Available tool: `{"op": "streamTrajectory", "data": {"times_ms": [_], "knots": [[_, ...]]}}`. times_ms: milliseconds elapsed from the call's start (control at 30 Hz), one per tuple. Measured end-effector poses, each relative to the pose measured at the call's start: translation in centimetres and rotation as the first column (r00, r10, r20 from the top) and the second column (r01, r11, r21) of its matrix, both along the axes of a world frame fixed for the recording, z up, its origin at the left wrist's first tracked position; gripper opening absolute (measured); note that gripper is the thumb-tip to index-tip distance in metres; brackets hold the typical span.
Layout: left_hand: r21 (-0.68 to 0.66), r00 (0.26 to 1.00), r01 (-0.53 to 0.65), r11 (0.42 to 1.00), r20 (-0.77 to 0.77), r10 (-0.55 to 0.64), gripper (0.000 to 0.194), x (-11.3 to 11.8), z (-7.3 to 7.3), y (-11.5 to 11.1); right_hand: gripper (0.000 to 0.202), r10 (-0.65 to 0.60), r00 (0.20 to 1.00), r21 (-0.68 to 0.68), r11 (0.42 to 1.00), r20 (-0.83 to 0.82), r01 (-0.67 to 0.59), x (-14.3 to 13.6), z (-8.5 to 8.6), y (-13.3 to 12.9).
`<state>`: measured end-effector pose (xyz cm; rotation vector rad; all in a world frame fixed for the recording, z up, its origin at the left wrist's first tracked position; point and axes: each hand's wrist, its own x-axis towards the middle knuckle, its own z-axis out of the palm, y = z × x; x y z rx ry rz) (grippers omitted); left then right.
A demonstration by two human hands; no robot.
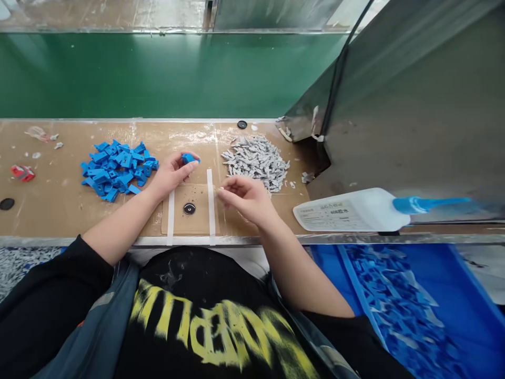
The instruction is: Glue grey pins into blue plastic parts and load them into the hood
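A: Surface [51, 184] first. Condition?

B: Brown, scuffed, white spots; pale trim along far and near edges. Beyond the far edge, a glossy green band [177, 73]. A metal housing [414, 105] rises at the right end. Below the near edge, toward the right, a blue crate [331, 268] with blue parts in it.

A: On the surface?

B: Blue pile [114, 171] left of centre, grey pile [258, 160] right of centre. Between them, against the near edge, a card [199, 226] with two white tape strips [211, 205]; a black disc [189, 209] sits between the strips. A black cap [242, 125] lies by the far edge, a red item [22, 172] toward the left end.

A: Hands?

B: Left hand [173, 171] clamped on a blue block [188, 158], just above the card's far side. Right hand [246, 200] by the grey pile's near side, thumb and forefinger together on a pale bit [221, 189], too small to identify.

A: Writing?

B: Bottle [347, 210] on its side at the near edge, right; label in Chinese, "胶水" legible after what looks like "608", smaller lines unreadable. Shirt [189, 279]: yellow capitals, smeared, word not made out.
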<state>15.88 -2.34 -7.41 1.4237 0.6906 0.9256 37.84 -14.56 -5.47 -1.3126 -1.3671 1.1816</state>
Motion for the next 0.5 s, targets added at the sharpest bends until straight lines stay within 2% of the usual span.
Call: {"op": "streamTrajectory", "data": {"times_ms": [67, 133, 300, 367, 500], "knots": [[0.025, 1.000, 0.026, 0.999, -0.011, -0.026, 0.047, -0.1, -0.1, 0.0, 0.035, 0.073, 0.996, 0.056, 0.996, -0.056, -0.070, -1.4, -0.2, 1.6], [0.043, 1.000, 0.029, 0.999, -0.012, -0.029, 0.051, -0.3, -0.2, 0.1, 0.032, 0.126, 0.991, 0.127, 0.984, -0.033, -0.121, -2.4, -0.9, 2.6], [0.042, 0.999, 0.019, 0.999, -0.026, -0.018, 0.051, -0.6, -0.7, 0.4, 0.023, 0.277, 0.954, 0.158, 0.943, 0.112, -0.292, -2.4, -2.9, 2.6], [0.077, 0.995, 0.011, 0.997, -0.097, -0.004, 0.047, -0.6, -0.7, 0.2, 0.022, 0.288, 0.946, 0.179, 0.933, 0.147, -0.312, -2.1, -3.2, 2.3], [0.263, 0.940, -0.057, 0.963, -0.312, 0.140, 0.032, -0.5, -0.7, -0.1, 0.021, 0.306, 0.928, 0.230, 0.907, 0.214, -0.352, -2.2, -3.2, 2.3]]}}
